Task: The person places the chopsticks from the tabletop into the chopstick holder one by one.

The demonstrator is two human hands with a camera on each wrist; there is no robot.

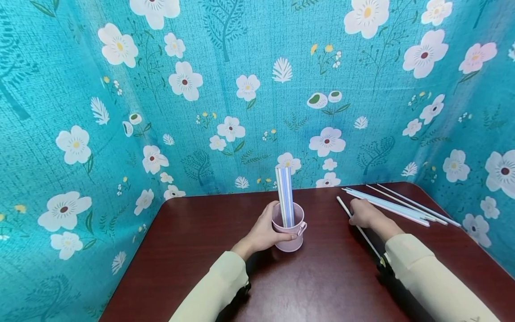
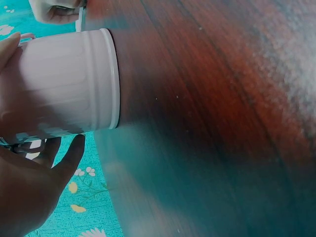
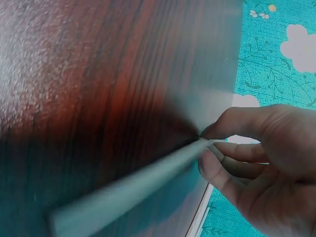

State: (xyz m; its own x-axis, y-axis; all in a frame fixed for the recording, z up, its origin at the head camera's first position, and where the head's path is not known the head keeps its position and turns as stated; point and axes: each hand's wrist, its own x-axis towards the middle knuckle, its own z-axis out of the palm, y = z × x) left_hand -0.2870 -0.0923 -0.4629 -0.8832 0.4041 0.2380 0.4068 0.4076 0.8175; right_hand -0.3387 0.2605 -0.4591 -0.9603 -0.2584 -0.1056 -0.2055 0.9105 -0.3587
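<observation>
Here's a thin, straight white stick (image 1: 367,239), right of the ridged pink bucket (image 1: 289,245), pinched in the right hand (image 1: 365,214) over the reddish-brown wooden tabletop (image 1: 318,281). The left hand (image 1: 264,230) grips the bucket, presumably steadying it; slim white and blue sticks (image 1: 284,197) lean inside, near upright, and loose pale sticks (image 1: 388,205) lie farther right.

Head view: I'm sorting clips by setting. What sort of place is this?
Probably an indoor tabletop set-up: a table, flowered cloth behind and beside it, and sticks lying at its right.
</observation>
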